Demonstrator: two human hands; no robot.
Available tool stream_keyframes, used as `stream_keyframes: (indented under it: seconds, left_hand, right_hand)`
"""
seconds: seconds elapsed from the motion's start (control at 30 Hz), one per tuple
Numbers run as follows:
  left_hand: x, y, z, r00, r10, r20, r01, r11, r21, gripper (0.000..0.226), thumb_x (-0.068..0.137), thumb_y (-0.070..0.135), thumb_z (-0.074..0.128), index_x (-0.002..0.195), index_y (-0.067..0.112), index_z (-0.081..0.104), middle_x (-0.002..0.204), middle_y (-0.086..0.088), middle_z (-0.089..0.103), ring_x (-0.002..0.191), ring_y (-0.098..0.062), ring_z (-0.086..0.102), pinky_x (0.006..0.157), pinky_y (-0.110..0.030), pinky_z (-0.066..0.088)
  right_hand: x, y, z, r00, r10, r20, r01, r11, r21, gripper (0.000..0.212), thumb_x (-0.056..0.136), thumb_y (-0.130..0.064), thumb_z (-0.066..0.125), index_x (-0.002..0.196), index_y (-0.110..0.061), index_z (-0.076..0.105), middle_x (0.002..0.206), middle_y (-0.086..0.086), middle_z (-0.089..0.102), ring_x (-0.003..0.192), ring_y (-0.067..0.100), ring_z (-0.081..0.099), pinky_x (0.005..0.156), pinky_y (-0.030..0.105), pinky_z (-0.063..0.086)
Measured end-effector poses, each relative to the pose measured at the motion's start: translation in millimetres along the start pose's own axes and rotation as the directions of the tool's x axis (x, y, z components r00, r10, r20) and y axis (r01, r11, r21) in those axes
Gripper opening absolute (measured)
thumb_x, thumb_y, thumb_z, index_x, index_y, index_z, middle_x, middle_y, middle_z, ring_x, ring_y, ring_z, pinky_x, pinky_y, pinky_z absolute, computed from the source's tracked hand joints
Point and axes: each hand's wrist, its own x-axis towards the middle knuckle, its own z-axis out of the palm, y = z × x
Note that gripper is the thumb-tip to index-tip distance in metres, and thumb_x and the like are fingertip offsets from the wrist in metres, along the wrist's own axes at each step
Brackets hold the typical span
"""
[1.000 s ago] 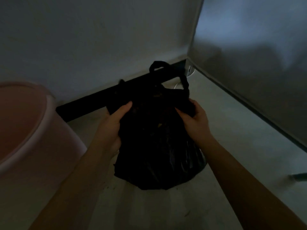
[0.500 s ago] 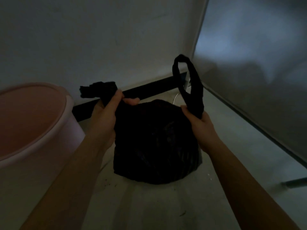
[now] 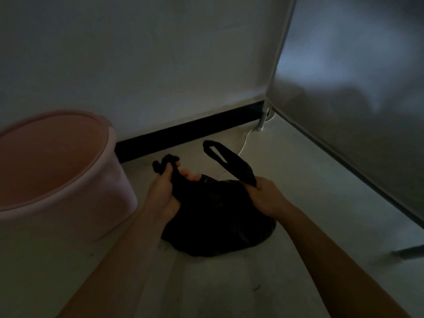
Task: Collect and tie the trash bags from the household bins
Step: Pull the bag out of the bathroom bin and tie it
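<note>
Trash bag point(image 3: 220, 223) slumped on floor point(image 3: 206, 285) just right of pink bin point(image 3: 68, 180), already out of it, mouth not yet tied. Left hand point(image 3: 163, 193), bin side, fisted round bunched left handle point(image 3: 164, 165), stub poking up past the thumb. Right hand point(image 3: 266, 198), far side from bin, pinching base of right handle loop point(image 3: 227, 161); loop stretched long, slanting up and back toward bin. Handles well apart, bag mouth between. Likely next: cross loop over bin-side handle, knot.

A black trash bag point(image 3: 218, 216) is sitting on the floor point(image 3: 229, 283) beside a pink bin point(image 3: 57, 175); the left hand point(image 3: 163, 193) is gripping one handle point(image 3: 165, 165), the right hand point(image 3: 263, 196) is pinching the other handle point(image 3: 229, 161).
</note>
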Motion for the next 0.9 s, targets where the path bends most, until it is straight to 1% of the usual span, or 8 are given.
stream_keyframes:
  seconds: [0.13, 0.3, 0.4, 0.47, 0.57, 0.67, 0.77, 0.9]
  left_hand:
    - [-1.7, -14.6, -10.4, 0.997, -0.075, -0.035, 0.076, 0.997, 0.017, 0.028, 0.102, 0.032, 0.05, 0.08, 0.015, 0.048, 0.052, 0.004, 0.03, 0.04, -0.01, 0.031, 0.049, -0.025, 0.046]
    - [-3.2, -15.5, -25.3, 0.985, -0.121, 0.126, 0.067, 0.929, 0.364, 0.038, 0.065, 0.028, 0.091, 0.071, 0.017, 0.055, 0.057, 0.004, 0.034, 0.046, -0.008, 0.033, 0.047, -0.022, 0.039]
    - [-8.1, -25.5, -19.7, 1.0, 0.009, 0.027, -0.023, 0.798, 0.602, 0.026, 0.081, 0.027, 0.079, 0.074, 0.014, 0.058, 0.056, 0.005, 0.043, 0.045, -0.008, 0.036, 0.043, -0.022, 0.03]
    - [-3.9, -27.3, -14.7, 0.986, 0.144, -0.082, -0.079, 0.846, 0.527, 0.021, 0.092, 0.027, 0.07, 0.083, 0.009, 0.062, 0.058, 0.003, 0.047, 0.042, -0.008, 0.037, 0.039, -0.021, 0.028]
    - [5.3, -11.8, -15.6, 0.947, 0.237, -0.216, -0.152, 0.924, 0.35, 0.02, 0.098, 0.03, 0.063, 0.096, 0.011, 0.065, 0.056, 0.001, 0.048, 0.039, -0.01, 0.035, 0.037, -0.019, 0.033]
    - [7.4, -1.4, -22.0, 0.957, 0.212, -0.196, -0.139, 0.933, 0.332, 0.023, 0.098, 0.024, 0.064, 0.081, 0.011, 0.056, 0.055, 0.002, 0.045, 0.039, -0.009, 0.032, 0.036, -0.019, 0.031]
    - [7.6, -5.8, -29.0, 1.0, 0.024, 0.007, -0.025, 0.967, 0.255, 0.02, 0.097, 0.007, 0.057, 0.078, 0.012, 0.055, 0.065, 0.002, 0.039, 0.044, -0.006, 0.033, 0.041, -0.019, 0.032]
    - [0.9, -20.5, -32.8, 0.991, -0.108, 0.073, 0.075, 0.932, 0.356, 0.02, 0.098, 0.002, 0.045, 0.113, -0.001, 0.059, 0.08, -0.004, 0.058, 0.057, -0.011, 0.045, 0.051, -0.024, 0.041]
  right_hand:
    - [-6.5, 14.9, 11.0, 0.991, -0.053, 0.126, 0.079, 0.976, -0.203, 0.032, 0.102, -0.027, 0.045, 0.07, -0.029, 0.051, 0.075, -0.006, 0.057, 0.075, 0.019, 0.058, 0.068, 0.03, 0.039]
    - [-8.8, 19.6, 10.2, 0.971, -0.086, 0.224, 0.133, 0.97, -0.204, 0.03, 0.102, -0.024, 0.047, 0.089, -0.003, 0.063, 0.094, 0.01, 0.068, 0.087, 0.024, 0.064, 0.077, 0.034, 0.049]
    - [-11.2, 15.8, 19.9, 0.938, -0.12, 0.325, 0.221, 0.931, -0.291, 0.03, 0.102, -0.026, 0.048, 0.073, -0.019, 0.053, 0.078, 0.001, 0.058, 0.075, 0.02, 0.057, 0.063, 0.029, 0.037]
    - [-10.8, 19.5, 27.1, 0.941, -0.187, 0.283, 0.257, 0.938, -0.233, 0.029, 0.101, -0.035, 0.052, 0.072, -0.028, 0.052, 0.076, -0.005, 0.058, 0.073, 0.016, 0.059, 0.064, 0.03, 0.041]
    - [-10.3, 31.3, 33.6, 0.935, -0.33, 0.127, 0.345, 0.93, -0.126, 0.028, 0.097, -0.044, 0.056, 0.092, -0.017, 0.062, 0.085, -0.005, 0.062, 0.078, 0.01, 0.062, 0.071, 0.021, 0.047]
    - [-7.5, 41.1, 39.3, 0.912, -0.408, 0.03, 0.407, 0.897, -0.174, 0.019, 0.1, -0.033, 0.055, 0.089, -0.018, 0.057, 0.082, -0.006, 0.049, 0.075, 0.011, 0.053, 0.072, 0.02, 0.039]
    - [-6.0, 44.9, 37.5, 0.964, -0.251, -0.09, 0.248, 0.968, -0.037, 0.032, 0.101, -0.042, 0.044, 0.086, -0.016, 0.054, 0.081, -0.003, 0.058, 0.076, 0.014, 0.059, 0.071, 0.034, 0.047]
    - [-6.4, 36.0, 27.2, 0.985, -0.077, -0.151, 0.11, 0.969, 0.221, 0.029, 0.105, -0.033, 0.043, 0.105, -0.013, 0.064, 0.094, 0.002, 0.068, 0.091, 0.01, 0.065, 0.085, 0.035, 0.053]
